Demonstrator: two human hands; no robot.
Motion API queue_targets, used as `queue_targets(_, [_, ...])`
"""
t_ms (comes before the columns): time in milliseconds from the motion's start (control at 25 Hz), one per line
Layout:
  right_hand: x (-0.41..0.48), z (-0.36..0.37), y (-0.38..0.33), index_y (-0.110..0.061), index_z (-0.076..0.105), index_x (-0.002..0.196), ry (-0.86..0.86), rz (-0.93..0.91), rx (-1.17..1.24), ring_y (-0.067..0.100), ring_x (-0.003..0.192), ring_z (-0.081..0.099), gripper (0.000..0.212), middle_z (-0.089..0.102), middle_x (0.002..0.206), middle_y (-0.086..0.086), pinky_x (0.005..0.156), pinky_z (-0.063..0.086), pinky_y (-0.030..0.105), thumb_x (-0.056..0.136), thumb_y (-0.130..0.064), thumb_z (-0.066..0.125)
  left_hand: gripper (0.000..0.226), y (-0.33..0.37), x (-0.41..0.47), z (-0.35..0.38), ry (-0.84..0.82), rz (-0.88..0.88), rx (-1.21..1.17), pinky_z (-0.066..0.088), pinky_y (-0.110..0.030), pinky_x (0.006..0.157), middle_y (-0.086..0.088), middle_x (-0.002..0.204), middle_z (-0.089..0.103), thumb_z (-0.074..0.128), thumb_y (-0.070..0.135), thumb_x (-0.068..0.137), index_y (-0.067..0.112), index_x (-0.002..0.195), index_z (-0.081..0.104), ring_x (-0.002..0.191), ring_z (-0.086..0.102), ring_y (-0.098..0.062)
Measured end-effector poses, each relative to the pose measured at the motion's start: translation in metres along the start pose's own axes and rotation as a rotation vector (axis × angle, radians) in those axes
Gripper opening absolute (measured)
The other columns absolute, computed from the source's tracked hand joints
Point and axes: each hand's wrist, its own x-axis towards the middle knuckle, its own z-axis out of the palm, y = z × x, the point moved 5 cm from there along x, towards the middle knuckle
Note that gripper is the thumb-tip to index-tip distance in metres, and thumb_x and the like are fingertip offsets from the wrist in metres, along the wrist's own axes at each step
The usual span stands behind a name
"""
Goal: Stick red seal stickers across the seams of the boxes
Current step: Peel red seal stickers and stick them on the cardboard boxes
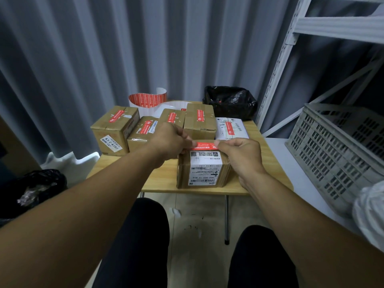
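Two hands meet at the far top edge of the front box (204, 171), w/ the red seal sticker (204, 145) stretched level between them. Fingers cover both ends of the sticker, so its full length can't be seen. Whether it already touches the cardboard can't be told either. The box's top face & seam are hidden behind sticker and knuckles. Only the near face shows, w/ a white shipping label, print mostly too small to read.

Left hand (171, 140): arm reaches in from lower left, back of hand toward the camera, fingers curled w/ tips hidden, pinching the sticker's left end. Right hand (244, 156): arm comes from lower right, wrist bent, thumb & forefinger clamped on the right end, other fingers curled by the box's right edge.

The box stands on the tabletop (160, 180), near its front edge. Behind it, four back boxes (115, 129) each carry a red sticker; the left hand partly blocks the middle ones. A white parcel (230, 127) sits just behind the right hand. A grey crate (332, 146) is cut off at the right.
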Motion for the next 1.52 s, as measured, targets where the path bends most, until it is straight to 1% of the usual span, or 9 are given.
queue_targets(200, [0.002,0.002,0.007,-0.004,0.069,0.072,0.036,-0.009,-0.018,0.013,0.069,0.069,0.019,0.077,0.083,0.005,0.07,0.057,0.028,0.08,-0.013,0.084,0.019,-0.003,0.002,0.004,0.008,0.016,0.026,0.042,-0.011,0.04,-0.005,0.084,0.071,0.074,0.013,0.09,-0.003,0.101,0.072,0.069,0.061,-0.01])
queue_targets(280, [0.004,0.002,0.01,-0.006,0.069,0.071,0.055,-0.013,-0.026,0.015,0.073,0.069,0.019,0.077,0.083,0.005,0.071,0.057,0.03,0.079,-0.015,0.084,0.016,-0.005,0.003,0.005,0.026,0.021,0.03,0.048,-0.016,0.047,-0.002,0.083,0.072,0.074,0.013,0.09,-0.001,0.098,0.073,0.071,0.064,-0.01])
queue_targets(400, [0.007,0.003,0.015,-0.009,0.069,0.069,0.07,-0.017,-0.041,0.014,0.071,0.069,0.021,0.076,0.08,0.002,0.068,0.056,0.028,0.08,-0.018,0.085,0.013,-0.008,0.006,0.006,0.052,0.017,0.043,0.058,-0.029,0.065,-0.005,0.089,0.074,0.075,0.017,0.09,0.004,0.092,0.073,0.082,0.07,-0.017])
queue_targets(600, [0.009,0.005,0.019,-0.011,0.069,0.067,0.084,-0.037,-0.07,0.012,0.07,0.066,0.021,0.073,0.074,-0.001,0.069,0.054,0.028,0.08,-0.018,0.084,0.013,-0.014,0.01,0.006,0.089,0.022,0.092,0.062,-0.039,0.075,-0.006,0.089,0.076,0.077,0.021,0.088,0.008,0.088,0.075,0.082,0.072,-0.019])
queue_targets(800, [0.005,0.005,0.018,-0.016,0.069,0.068,0.109,-0.073,-0.085,0.007,0.068,0.066,0.02,0.072,0.075,-0.004,0.061,0.051,0.021,0.081,-0.018,0.083,0.013,-0.018,0.015,0.008,0.137,0.056,0.185,0.062,-0.042,0.076,-0.001,0.083,0.075,0.079,0.028,0.086,0.016,0.08,0.076,0.081,0.071,-0.02])
queue_targets(1120, [0.001,0.007,0.02,-0.02,0.066,0.068,0.131,-0.104,-0.117,0.002,0.064,0.065,0.022,0.07,0.075,-0.004,0.049,0.044,0.011,0.082,-0.02,0.083,0.014,-0.019,0.013,0.011,0.206,0.102,0.292,0.061,-0.041,0.078,0.003,0.084,0.074,0.075,0.032,0.09,0.02,0.082,0.075,0.083,0.069,-0.016])
queue_targets(1280, [0.004,0.007,0.023,-0.021,0.066,0.069,0.143,-0.098,-0.139,0.009,0.071,0.069,0.022,0.072,0.082,0.0,0.057,0.054,0.023,0.082,-0.022,0.083,0.014,-0.018,0.012,0.015,0.226,0.109,0.326,0.06,-0.036,0.072,0.002,0.087,0.074,0.073,0.031,0.091,0.019,0.088,0.076,0.084,0.069,-0.015])
queue_targets(1400, [0.006,0.009,0.025,-0.023,0.067,0.068,0.18,-0.125,-0.219,0.013,0.076,0.069,0.021,0.071,0.093,0.004,0.074,0.06,0.037,0.078,-0.031,0.084,0.013,-0.018,0.013,0.016,0.227,0.104,0.328,0.059,-0.035,0.069,0.001,0.085,0.073,0.074,0.03,0.091,0.018,0.086,0.076,0.081,0.069,-0.015])
queue_targets(1520, [0.003,0.008,0.023,-0.022,0.062,0.078,0.216,-0.154,-0.229,0.014,0.079,0.065,0.022,0.066,0.087,-0.003,0.076,0.057,0.036,0.079,-0.028,0.083,0.012,-0.017,0.012,0.016,0.247,0.099,0.347,0.06,-0.036,0.073,0.002,0.087,0.073,0.074,0.029,0.091,0.018,0.086,0.076,0.083,0.068,-0.015])
